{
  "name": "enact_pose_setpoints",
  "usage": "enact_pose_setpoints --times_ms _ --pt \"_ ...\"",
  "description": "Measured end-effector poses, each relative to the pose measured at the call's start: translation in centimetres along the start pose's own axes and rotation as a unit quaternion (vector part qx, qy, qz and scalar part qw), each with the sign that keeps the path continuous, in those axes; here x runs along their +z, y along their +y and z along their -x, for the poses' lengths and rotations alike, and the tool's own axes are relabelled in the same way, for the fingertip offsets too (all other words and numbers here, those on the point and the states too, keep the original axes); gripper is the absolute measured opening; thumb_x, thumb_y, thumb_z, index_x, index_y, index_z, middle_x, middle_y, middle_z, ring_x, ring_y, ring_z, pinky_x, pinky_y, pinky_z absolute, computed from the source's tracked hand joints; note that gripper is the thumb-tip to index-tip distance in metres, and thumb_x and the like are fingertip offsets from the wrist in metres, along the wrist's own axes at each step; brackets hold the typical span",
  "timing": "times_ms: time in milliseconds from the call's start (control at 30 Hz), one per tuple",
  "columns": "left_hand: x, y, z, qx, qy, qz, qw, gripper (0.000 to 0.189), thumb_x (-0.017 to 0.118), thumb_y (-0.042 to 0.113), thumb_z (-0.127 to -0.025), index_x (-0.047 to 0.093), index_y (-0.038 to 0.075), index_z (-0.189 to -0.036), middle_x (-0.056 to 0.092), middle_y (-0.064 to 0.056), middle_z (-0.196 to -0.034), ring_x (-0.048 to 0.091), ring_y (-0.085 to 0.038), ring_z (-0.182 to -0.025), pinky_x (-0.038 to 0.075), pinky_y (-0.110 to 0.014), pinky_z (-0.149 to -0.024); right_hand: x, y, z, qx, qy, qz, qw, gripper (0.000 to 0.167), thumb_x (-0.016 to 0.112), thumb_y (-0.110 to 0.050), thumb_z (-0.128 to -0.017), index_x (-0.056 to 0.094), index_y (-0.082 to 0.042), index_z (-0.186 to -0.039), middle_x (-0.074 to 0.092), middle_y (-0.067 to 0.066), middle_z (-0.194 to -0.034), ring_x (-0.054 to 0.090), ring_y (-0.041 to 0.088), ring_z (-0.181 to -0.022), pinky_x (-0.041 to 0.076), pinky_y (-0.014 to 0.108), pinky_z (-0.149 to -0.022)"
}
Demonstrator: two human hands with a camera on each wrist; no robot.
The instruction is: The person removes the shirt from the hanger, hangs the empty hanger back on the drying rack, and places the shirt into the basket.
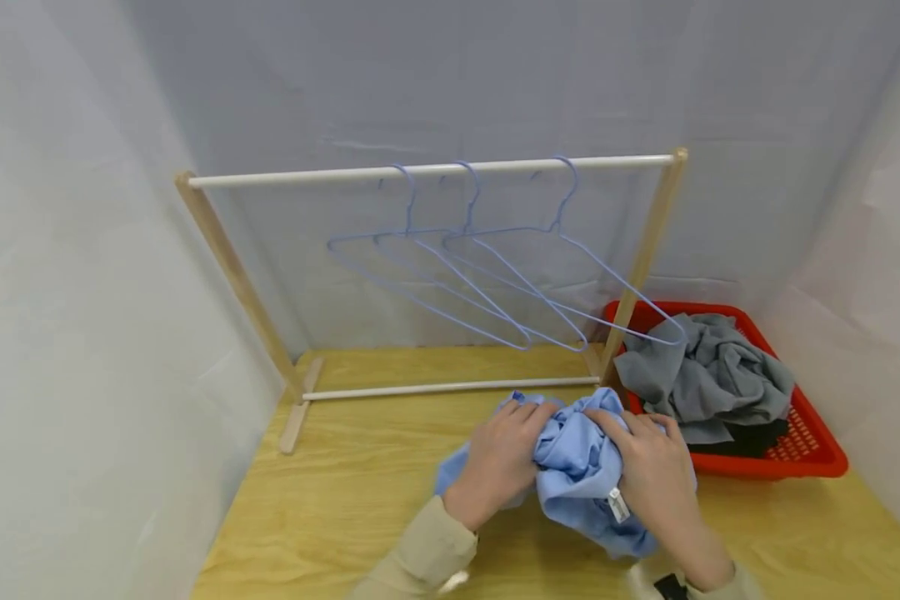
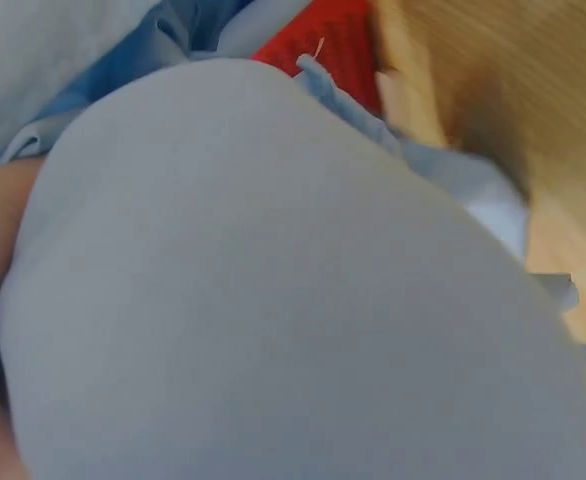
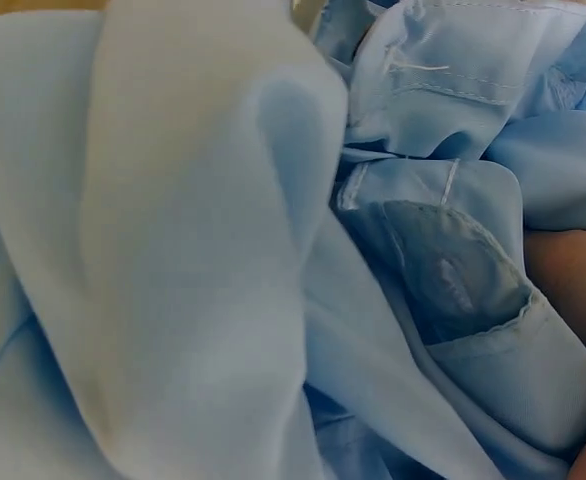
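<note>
A crumpled light blue garment [image 1: 579, 454] is bunched up between both hands, just above the front part of the wooden table. My left hand [image 1: 504, 452] grips its left side, fingers curled into the cloth. On the other side my right hand [image 1: 656, 471] holds a bunched fold, with a small white label [image 1: 617, 505] hanging beside it. Blue cloth [image 2: 273, 280] fills most of the left wrist view, where only a bit of the hand shows. In the right wrist view, folds with stitched seams [image 3: 453, 210] appear close up. Many fingertips are hidden by fabric.
Behind the hands stands a wooden rack with a white rail [image 1: 292, 177]. Three lavender wire hangers [image 1: 562, 208] hang from it. At right, a red basket [image 1: 817, 450] holds grey cloth [image 1: 720, 375] and something black. Pale sheeting [image 1: 67, 292] surrounds the table [image 1: 330, 517].
</note>
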State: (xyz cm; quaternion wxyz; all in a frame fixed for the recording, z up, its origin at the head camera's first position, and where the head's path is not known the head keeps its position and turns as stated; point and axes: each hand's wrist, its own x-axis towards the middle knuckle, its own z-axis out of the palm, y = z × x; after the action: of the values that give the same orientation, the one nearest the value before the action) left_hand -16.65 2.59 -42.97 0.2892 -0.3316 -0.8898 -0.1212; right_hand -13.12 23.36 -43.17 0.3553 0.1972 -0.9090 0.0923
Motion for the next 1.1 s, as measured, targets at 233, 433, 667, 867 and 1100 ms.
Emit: enact_pose_setpoints --times_ms 233,433,667,867,1100 --pt "-1.3 3.2 -4.2 0.017 0.046 0.037 0.9981 0.055 0.082 0.009 -0.071 0.066 0.017 -0.123 0.070 0.001 -0.109 0.065 -0.018 -0.096 0.055 -0.030 -0.088 -4.0 2.4 -0.7 0.034 0.086 0.014 0.9956 0.029 0.053 -0.020 -0.092 0.070 -0.013 -0.115 0.068 0.019 -0.087 0.065 0.043 -0.077 0.045 0.060 -0.081" --pt "-1.5 6.5 -8.2 0.025 0.093 0.063 0.9933 0.054 0.079 0.011 -0.077 0.062 0.014 -0.128 0.067 0.000 -0.111 0.062 -0.017 -0.095 0.052 -0.026 -0.091 -6.3 4.8 -1.6 0.097 0.196 0.016 0.9757 0.039 0.042 -0.034 -0.105 0.073 -0.012 -0.114 0.067 0.025 -0.086 0.062 0.048 -0.078 0.041 0.061 -0.080" --pt "-0.6 10.3 -11.9 0.043 0.101 0.107 0.9882 0.064 0.078 0.014 -0.082 0.052 0.011 -0.141 0.062 -0.003 -0.123 0.059 -0.016 -0.111 0.043 -0.022 -0.106 -8.1 7.2 -2.7 0.172 0.349 0.036 0.9206 0.025 0.054 -0.020 -0.101 0.076 -0.008 -0.101 0.063 0.029 -0.084 0.057 0.051 -0.080 0.032 0.042 -0.083" --pt "2.5 12.1 -12.9 0.056 0.107 0.138 0.9831 0.066 0.071 0.005 -0.085 0.045 0.010 -0.146 0.056 -0.007 -0.130 0.056 -0.020 -0.113 0.045 -0.023 -0.105 -6.7 9.6 -2.5 0.220 0.426 0.058 0.8757 0.020 0.056 -0.012 -0.100 0.075 -0.008 -0.093 0.061 0.029 -0.082 0.055 0.050 -0.079 0.022 0.027 -0.091" --pt "8.1 11.1 -11.2 0.037 0.015 0.008 0.9992 0.065 0.072 0.016 -0.092 0.043 0.014 -0.150 0.050 -0.010 -0.139 0.053 -0.020 -0.115 0.055 -0.023 -0.087 0.0 13.4 1.6 0.212 0.261 0.015 0.9416 0.028 0.054 0.000 -0.093 0.066 -0.009 -0.117 0.060 0.031 -0.098 0.055 0.054 -0.087 0.037 0.058 -0.073"
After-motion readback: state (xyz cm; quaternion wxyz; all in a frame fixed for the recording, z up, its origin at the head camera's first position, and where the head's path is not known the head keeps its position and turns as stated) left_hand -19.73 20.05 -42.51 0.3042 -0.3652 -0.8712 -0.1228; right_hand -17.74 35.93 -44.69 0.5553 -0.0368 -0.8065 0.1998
